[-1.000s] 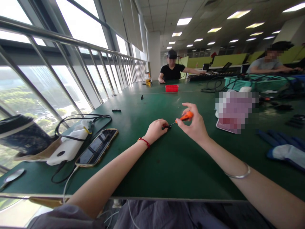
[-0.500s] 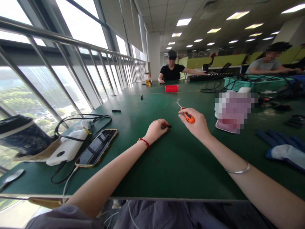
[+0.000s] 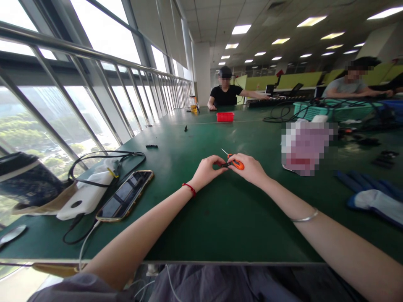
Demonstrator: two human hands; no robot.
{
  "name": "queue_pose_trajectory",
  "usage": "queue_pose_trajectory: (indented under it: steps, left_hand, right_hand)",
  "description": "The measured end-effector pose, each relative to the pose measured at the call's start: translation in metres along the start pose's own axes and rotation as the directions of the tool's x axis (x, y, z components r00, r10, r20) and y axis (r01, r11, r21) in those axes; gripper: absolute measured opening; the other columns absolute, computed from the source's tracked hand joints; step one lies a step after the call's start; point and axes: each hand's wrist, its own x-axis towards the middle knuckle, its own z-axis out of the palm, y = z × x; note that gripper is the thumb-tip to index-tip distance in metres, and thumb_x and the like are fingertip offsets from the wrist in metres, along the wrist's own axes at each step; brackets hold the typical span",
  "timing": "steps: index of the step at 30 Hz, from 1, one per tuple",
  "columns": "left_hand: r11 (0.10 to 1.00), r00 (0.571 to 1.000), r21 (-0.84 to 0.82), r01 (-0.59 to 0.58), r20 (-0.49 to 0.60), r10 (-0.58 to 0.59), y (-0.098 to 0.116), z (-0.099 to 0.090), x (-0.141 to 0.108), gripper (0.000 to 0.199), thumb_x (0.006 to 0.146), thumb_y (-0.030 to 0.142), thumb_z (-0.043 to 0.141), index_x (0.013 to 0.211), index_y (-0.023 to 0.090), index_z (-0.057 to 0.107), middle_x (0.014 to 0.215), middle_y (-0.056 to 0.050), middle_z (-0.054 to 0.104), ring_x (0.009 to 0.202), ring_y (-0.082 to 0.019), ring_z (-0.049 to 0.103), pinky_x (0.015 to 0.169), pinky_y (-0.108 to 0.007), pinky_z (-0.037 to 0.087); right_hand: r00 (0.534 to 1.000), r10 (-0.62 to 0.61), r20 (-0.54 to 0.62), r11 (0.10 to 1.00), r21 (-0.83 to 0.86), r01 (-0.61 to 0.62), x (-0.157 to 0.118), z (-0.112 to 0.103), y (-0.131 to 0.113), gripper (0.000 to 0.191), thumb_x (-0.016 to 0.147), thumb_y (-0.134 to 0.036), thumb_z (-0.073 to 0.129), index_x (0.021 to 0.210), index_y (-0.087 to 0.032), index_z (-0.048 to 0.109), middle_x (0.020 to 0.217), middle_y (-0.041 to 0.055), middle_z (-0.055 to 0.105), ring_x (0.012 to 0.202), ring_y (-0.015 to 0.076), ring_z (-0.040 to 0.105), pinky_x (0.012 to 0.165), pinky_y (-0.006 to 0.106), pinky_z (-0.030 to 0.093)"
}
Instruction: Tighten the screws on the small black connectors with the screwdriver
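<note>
Two bare hands are brought together over the green table (image 3: 204, 235). By the left hand (image 3: 209, 170) a small black part (image 3: 226, 165) is pinched between thumb and fingers, just above or on the tabletop; which of the two cannot be told. By the right hand (image 3: 250, 170), its fingers curled closed, an orange-handled screwdriver (image 3: 238, 164) is held, the shaft pointed away to the upper left, and the near end of the black part is met by its fingertips. The part is half covered by the fingers.

The left side is crowded: a phone (image 3: 126, 195) is laid near the left forearm, with a white device (image 3: 85, 201), a looped black cable (image 3: 110, 153) and a dark cup (image 3: 28, 180) beyond it. Farther up, a black strip (image 3: 151, 146) and a smaller black piece (image 3: 185, 128) are seen, well apart from the hands. A red basket (image 3: 225, 117) is set ahead, before a person in black (image 3: 225, 94). To the right are found a blurred pink item (image 3: 307, 147), a blue-and-white glove (image 3: 374, 201) and a green basket (image 3: 333, 111) draped with cables.
</note>
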Motion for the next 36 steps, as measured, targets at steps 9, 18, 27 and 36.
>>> queue_pose_trajectory:
  steps: [9, 18, 27, 36]
  left_hand:
    - [0.969, 0.986, -0.201, 0.142, 0.112, -0.121, -0.005, -0.007, 0.004, 0.023, 0.068, 0.033, 0.069, 0.075, 0.012, 0.068, 0.077, -0.005, 0.070, 0.074, -0.017, 0.063, 0.076, -0.028, 0.049]
    - [0.962, 0.980, -0.219, 0.163, 0.146, -0.133, -0.006, -0.007, 0.004, 0.023, 0.071, 0.031, 0.066, 0.081, 0.012, 0.072, 0.081, -0.007, 0.072, 0.075, -0.018, 0.065, 0.076, -0.029, 0.051]
    - [1.000, 0.989, -0.028, 0.004, 0.145, 0.000, -0.001, -0.010, 0.003, 0.021, 0.080, 0.027, 0.056, 0.092, 0.018, 0.071, 0.091, -0.004, 0.071, 0.082, -0.016, 0.064, 0.081, -0.027, 0.049]
    - [0.822, 0.936, 0.459, -0.337, 0.256, 0.241, 0.009, -0.015, 0.003, 0.023, 0.088, 0.025, 0.045, 0.095, 0.018, 0.066, 0.092, -0.005, 0.067, 0.085, -0.017, 0.059, 0.076, -0.028, 0.043]
  right_hand:
    - [0.991, -0.110, 0.076, 0.994, -0.006, 0.111, -0.001, -0.006, -0.002, 0.015, 0.081, -0.030, 0.054, 0.093, -0.024, 0.061, 0.090, 0.0006, 0.059, 0.072, 0.0137, 0.056, 0.058, 0.023, 0.038]
    - [0.989, -0.106, 0.101, 0.994, -0.027, 0.109, -0.001, -0.007, -0.002, 0.015, 0.081, -0.031, 0.055, 0.093, -0.024, 0.061, 0.089, 0.0003, 0.059, 0.071, 0.0134, 0.055, 0.057, 0.023, 0.038]
    - [0.992, -0.086, 0.090, 0.995, -0.034, 0.089, -0.001, -0.007, -0.001, 0.016, 0.080, -0.034, 0.055, 0.092, -0.026, 0.062, 0.092, 0.0006, 0.064, 0.074, 0.0155, 0.058, 0.058, 0.024, 0.039]
    - [0.998, 0.013, 0.066, 1.000, -0.001, -0.012, -0.002, -0.006, -0.007, 0.014, 0.076, -0.035, 0.056, 0.086, -0.027, 0.063, 0.091, -0.0017, 0.068, 0.078, 0.0177, 0.061, 0.060, 0.025, 0.040]
